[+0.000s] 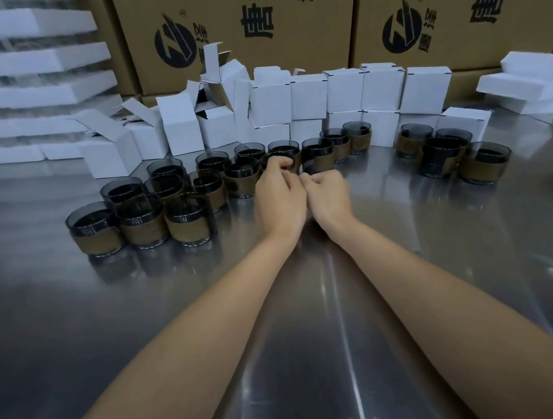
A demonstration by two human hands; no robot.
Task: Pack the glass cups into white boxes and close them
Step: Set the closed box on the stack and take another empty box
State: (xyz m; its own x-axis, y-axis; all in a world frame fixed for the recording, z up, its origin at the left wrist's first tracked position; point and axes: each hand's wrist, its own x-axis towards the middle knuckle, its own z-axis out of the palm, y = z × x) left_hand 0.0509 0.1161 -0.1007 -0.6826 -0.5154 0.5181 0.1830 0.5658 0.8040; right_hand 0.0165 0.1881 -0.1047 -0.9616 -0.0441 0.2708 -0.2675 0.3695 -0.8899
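- Steel tabletop point(314, 308) looks slick, so a cup dragged rather than lifted could skid and topple.
- Glass crowds glass here. The glass cup point(267, 158) I am after stands packed among the other cups point(184, 216) and seems to touch its neighbours. Lifting it at a tilt could knock them together and chip a rim, I reckon.
- My left hand point(278, 192) grasps that cup only at the rim, with my fingers curled over the edge. So shallow a hold might slip.
- My right hand point(326, 191) lies just beside the left, knuckles up and fingers tucked under. I cannot tell whether it holds anything or is merely clenched. A careless swing could bump the cup just ahead of it.
- That glass cup sits at my left fingertips, in the middle of the row, towards the far side of the table.
- White boxes point(310, 97) wait just behind the cups. The open boxes point(179, 124), flaps up, stand off to the left of my hand, so the carry would cross over other cups.
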